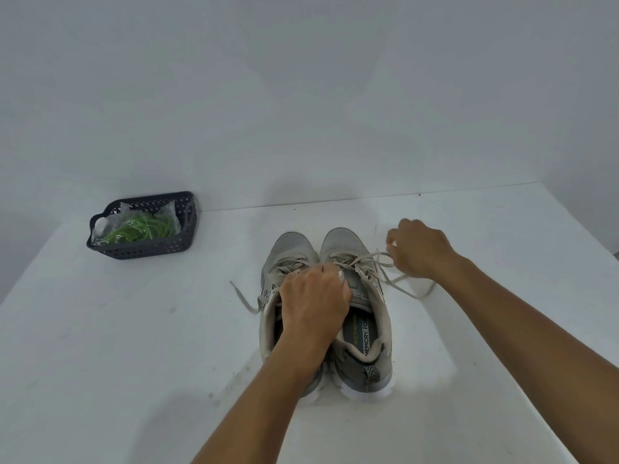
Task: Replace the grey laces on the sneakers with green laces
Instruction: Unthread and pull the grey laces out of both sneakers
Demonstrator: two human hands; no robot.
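I see left grip [313,296] curled on right sneaker [355,306] tongue; right grip [417,249] pinching grey lace [378,259]. Sneakers side by side, mid-tabletop [134,329]. Green laces [144,229] bagged in basket [144,247], far left.

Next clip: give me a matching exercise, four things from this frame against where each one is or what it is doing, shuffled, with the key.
Things:
1. green laces
2. left hand
3. right hand
4. dark basket

States:
A. pulls a grey lace out to the side
B. stands on the table, far left
C. lie bagged in the basket
D. rests on the sneakers at the tongue

Pairs: 1-C, 2-D, 3-A, 4-B
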